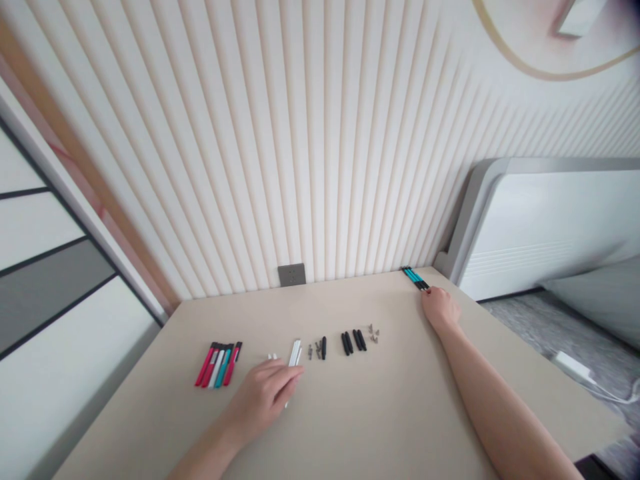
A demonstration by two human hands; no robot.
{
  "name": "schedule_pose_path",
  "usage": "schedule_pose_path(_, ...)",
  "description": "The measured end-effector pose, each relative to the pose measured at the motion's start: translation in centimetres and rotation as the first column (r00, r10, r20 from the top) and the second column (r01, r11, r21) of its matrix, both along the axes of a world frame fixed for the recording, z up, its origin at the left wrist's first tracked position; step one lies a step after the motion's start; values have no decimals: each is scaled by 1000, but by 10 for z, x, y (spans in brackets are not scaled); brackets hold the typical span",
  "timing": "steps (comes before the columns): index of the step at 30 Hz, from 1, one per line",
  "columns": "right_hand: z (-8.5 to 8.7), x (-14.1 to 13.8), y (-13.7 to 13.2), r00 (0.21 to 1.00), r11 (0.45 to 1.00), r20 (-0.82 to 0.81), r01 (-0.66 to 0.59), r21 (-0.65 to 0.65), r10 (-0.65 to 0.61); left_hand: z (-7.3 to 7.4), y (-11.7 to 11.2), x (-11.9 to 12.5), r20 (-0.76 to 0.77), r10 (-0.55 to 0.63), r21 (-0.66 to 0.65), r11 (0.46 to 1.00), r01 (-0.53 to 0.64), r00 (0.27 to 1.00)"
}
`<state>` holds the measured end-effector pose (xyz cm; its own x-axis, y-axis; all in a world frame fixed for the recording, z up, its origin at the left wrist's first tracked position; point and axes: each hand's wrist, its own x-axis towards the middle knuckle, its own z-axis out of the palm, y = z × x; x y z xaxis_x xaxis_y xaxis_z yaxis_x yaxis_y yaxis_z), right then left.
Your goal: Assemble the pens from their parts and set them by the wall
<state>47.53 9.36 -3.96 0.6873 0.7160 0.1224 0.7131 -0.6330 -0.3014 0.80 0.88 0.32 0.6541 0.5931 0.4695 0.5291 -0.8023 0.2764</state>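
Note:
My left hand [260, 397] is low over the table, its fingers together at several thin white rods [295, 352]. A rod's end shows below the fingertips; how many are gripped is hidden. Beside that hand, small white pieces [272, 357] are partly covered. My right hand [440, 307] reaches to the far right corner, fingers closed at the near end of a row of turquoise-and-black pens [414, 277]. Between the hands lie small metal parts [318, 348], a single black sleeve [324, 347], several more black sleeves [347, 343] and small silver cone-shaped tips [374, 335].
Several red, white and turquoise pen barrels [218, 365] lie at the table's left. A dark wall socket [292, 275] sits behind the table [350, 413], against the ribbed wall [300, 133]. To the right are a bed headboard [555, 220] and a white adapter [573, 366] with a cable.

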Motion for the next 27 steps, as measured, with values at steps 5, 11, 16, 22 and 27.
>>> schedule_pose_path(5,1,0,-1,1000,1000,-7,8,-9,-8,-1,-1,0,-17,8,-10,1000,-8,1000)
schedule_pose_path(11,3,-2,-5,1000,1000,-5,5,-22,-5,-1,0,0,7,88,1,996,-88,996)
schedule_pose_path(16,5,-5,-14,1000,1000,4,-22,-19,23,0,7,-8,104,267,-37,964,-264,958)
schedule_pose_path(22,16,-28,-26,993,993,49,-113,34,111,-3,14,-17,77,383,-63,923,-379,921)
schedule_pose_path(27,33,-87,-39,878,858,165,-475,193,449,1,15,-19,55,390,-8,921,-390,919)
